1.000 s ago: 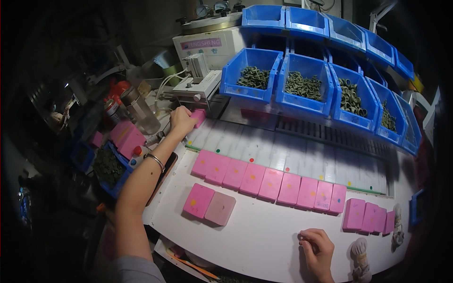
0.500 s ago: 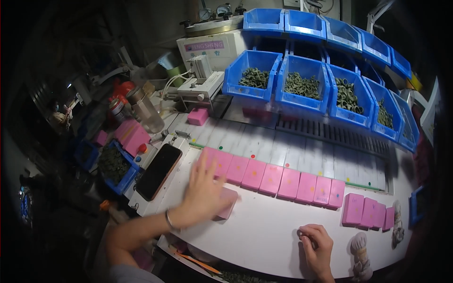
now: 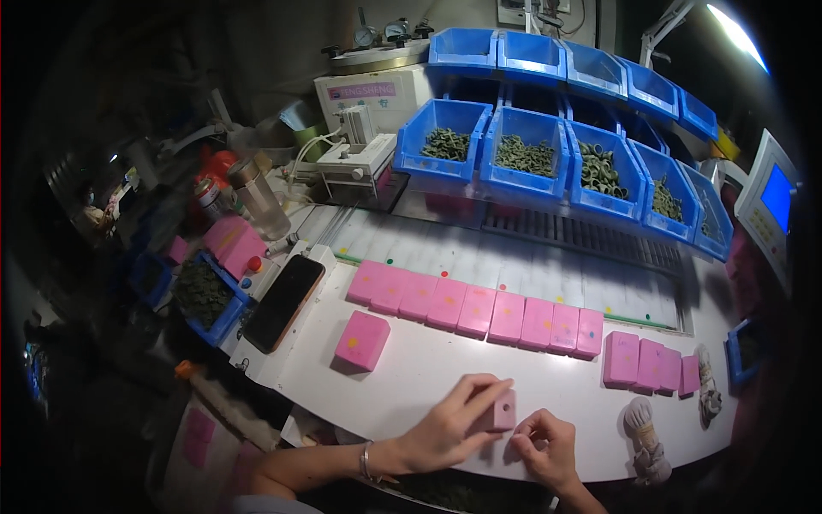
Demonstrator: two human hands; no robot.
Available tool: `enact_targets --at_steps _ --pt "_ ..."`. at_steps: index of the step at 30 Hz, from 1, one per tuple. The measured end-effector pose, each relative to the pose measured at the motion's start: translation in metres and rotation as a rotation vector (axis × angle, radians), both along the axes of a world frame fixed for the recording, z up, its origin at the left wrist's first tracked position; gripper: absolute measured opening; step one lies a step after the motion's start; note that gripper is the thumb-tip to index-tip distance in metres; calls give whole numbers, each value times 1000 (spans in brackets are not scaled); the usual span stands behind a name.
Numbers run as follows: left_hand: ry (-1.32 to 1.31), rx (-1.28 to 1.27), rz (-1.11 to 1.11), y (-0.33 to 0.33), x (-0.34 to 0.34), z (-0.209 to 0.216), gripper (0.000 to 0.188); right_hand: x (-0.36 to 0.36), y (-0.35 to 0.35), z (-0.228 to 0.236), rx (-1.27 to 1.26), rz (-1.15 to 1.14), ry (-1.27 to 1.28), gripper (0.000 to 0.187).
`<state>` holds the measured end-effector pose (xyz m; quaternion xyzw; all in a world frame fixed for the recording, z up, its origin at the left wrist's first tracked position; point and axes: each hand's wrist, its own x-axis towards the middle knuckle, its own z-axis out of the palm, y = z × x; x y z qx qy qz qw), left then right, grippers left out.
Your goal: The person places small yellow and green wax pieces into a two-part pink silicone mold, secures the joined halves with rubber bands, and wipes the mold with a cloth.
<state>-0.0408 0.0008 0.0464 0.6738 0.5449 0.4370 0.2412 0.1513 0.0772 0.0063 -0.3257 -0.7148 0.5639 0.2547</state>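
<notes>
My left hand (image 3: 454,424) grips a small pink block (image 3: 504,411) between thumb and fingers, and a dark round hole shows in the face turned to me. Close by on its right, my right hand (image 3: 548,447) is curled with thumb and forefinger pinched together; whatever sits in the pinch is too small or hidden to make out. A larger pink block (image 3: 361,341) with a yellow mark stands alone on the white table, left of my hands. Beyond it runs a row of pink blocks (image 3: 463,307), side by side, with small coloured marks on them.
Blue bins (image 3: 526,154) with green pieces hang over the back of the table. A phone (image 3: 284,304) lies at the left. Several pink blocks (image 3: 640,360) and tied pale cloth bundles (image 3: 646,441) are at the right, with a lit screen (image 3: 777,197) behind.
My left hand has come right and nearer, now holding a small pink block beside my right hand. The small pink block by the white device is gone from there. The view has shifted.
</notes>
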Motion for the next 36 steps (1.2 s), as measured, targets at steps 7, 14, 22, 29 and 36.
enact_targets --at_steps 7,14,22,29,36 --pt "-82 38 -49 -11 24 -23 71 -11 -7 26 -26 146 -244 39" --pt "11 5 -5 -1 16 -18 70 -16 7 18 -32 199 -148 39" --pt "35 31 23 3 13 -18 68 -17 11 20 -69 241 -127 37" --pt "51 47 42 -2 19 -19 69 -22 7 21 -103 197 -216 46" --pt "10 41 57 0 18 -19 68 -16 16 8 -202 274 -98 43"
